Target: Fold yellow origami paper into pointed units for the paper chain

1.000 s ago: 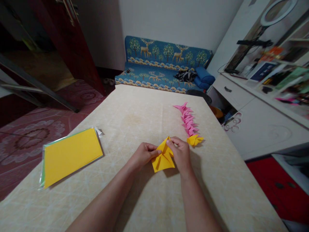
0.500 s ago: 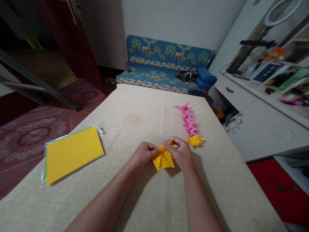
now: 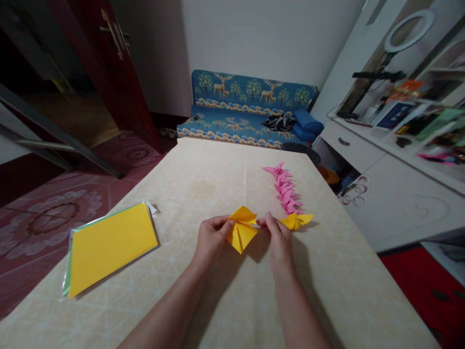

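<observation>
A folded piece of yellow paper (image 3: 241,231), creased into fanned flaps, is held just over the table in front of me. My left hand (image 3: 214,236) pinches its left corner between thumb and fingers. At its right edge are the closed fingertips of my right hand (image 3: 278,237), which seem to nip the paper there, though the contact is small. Just beyond that hand lies a second yellow folded piece (image 3: 296,221), at the near end of a row of pink folded paper pieces (image 3: 286,189).
On the left of the patterned table (image 3: 163,291) lies a clear packet of yellow sheets (image 3: 112,247), green showing at its edge. A blue sofa (image 3: 236,116) stands beyond the far edge. A white cabinet (image 3: 385,184) flanks the right; a red door (image 3: 119,82) stands back left.
The yellow paper has turned so that a corner points toward me. My right hand has slid from its top to its right edge. The second yellow piece looks wider spread. The view has tilted up slightly.
</observation>
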Tool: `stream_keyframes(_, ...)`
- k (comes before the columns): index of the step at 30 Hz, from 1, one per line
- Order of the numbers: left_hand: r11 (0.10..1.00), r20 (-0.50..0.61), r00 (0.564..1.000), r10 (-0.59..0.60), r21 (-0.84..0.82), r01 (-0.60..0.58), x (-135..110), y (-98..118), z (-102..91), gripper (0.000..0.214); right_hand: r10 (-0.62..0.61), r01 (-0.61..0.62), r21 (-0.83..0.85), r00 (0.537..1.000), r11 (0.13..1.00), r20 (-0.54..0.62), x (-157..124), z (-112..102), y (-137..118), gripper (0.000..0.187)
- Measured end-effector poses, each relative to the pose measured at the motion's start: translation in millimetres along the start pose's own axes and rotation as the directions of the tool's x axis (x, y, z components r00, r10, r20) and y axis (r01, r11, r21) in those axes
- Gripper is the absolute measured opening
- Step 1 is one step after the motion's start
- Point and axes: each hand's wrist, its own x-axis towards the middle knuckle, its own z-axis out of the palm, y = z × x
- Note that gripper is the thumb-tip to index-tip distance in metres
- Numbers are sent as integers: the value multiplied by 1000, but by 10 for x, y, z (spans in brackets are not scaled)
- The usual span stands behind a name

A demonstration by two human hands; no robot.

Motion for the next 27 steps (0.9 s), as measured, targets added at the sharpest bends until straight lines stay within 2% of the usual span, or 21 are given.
stream_keyframes(6,1000,31,999,15,-9,-15,-20,4,24,30,-101,105,-10,973,994,207,-103,80,-47,27)
stream_keyframes(10,993,72,997,-33,-115,41,-36,12,34,31,-110,128,-56,960,990,256,-140,93,-49,22)
stream_keyframes(14,983,110,990,-91,-150,107,-39,-2,14,32,-143,182,-100,940,978,310,-127,87,-48,20)
stream_keyframes(21,977,123,984,-131,-149,149,-50,23,22,33,-112,152,-118,950,981,292,-123,117,-44,20)
stream_keyframes(24,974,133,979,-155,-146,174,-39,26,12,32,-57,94,-135,966,986,253,-109,127,-14,19)
stream_keyframes(27,973,147,977,-155,-150,177,-22,10,-9,31,-14,28,-62,976,998,219,-91,121,1,19)
